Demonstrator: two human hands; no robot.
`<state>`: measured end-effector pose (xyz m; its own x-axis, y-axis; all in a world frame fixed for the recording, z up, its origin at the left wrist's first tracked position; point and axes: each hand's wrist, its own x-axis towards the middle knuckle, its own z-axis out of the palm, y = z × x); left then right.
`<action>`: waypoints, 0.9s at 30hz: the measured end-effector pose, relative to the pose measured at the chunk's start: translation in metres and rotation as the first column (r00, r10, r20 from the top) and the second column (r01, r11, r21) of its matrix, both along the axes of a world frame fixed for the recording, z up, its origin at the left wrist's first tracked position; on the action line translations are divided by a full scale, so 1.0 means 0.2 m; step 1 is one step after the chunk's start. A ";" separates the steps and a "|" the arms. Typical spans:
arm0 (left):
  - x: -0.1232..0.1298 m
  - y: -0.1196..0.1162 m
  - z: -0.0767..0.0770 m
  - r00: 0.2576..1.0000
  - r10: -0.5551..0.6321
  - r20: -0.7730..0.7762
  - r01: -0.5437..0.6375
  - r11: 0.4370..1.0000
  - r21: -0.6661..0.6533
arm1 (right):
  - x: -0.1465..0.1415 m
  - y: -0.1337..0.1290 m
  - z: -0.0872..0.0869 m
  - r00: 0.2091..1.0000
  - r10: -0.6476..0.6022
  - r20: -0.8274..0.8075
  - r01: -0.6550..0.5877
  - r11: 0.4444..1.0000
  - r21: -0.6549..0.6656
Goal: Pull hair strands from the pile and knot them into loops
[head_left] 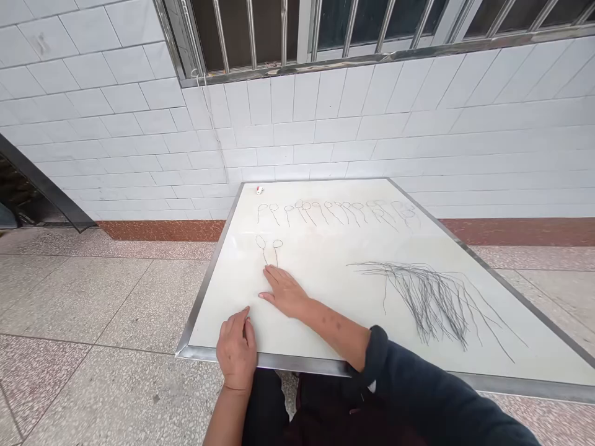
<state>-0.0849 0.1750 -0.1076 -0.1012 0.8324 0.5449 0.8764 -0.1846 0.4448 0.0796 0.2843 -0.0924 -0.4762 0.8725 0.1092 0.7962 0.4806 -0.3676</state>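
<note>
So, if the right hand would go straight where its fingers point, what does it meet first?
Probably the left looped wire of the nearer pair; its stem ends by the right hand; contact is unclear.

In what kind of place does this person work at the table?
Probably a tiled porch or hallway of a building, maybe a home. It shows in the white tiled wall, the barred window just above it, and the speckled stone floor around the table.
</note>
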 end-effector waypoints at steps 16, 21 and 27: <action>0.00 0.01 0.03 0.993 0.038 0.113 -0.032 0.998 -0.053 | 0.22 -0.38 0.06 0.828 -0.518 -0.215 0.493 0.855 -0.161; 0.01 0.00 0.06 0.975 0.068 0.210 -0.047 0.993 -0.106 | 0.21 -0.24 0.11 0.806 -0.574 -0.144 0.526 0.807 -0.270; 0.01 -0.01 0.10 0.911 0.061 0.407 0.003 0.988 -0.155 | 0.29 -0.34 0.16 0.740 -0.619 -0.263 0.551 0.783 -0.289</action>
<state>-0.0835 0.1737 -0.0877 -0.3139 0.8939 0.3200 0.6148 -0.0655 0.7860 0.1380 0.2170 -0.0611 0.1707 0.9850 -0.0261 0.7129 -0.1417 -0.6868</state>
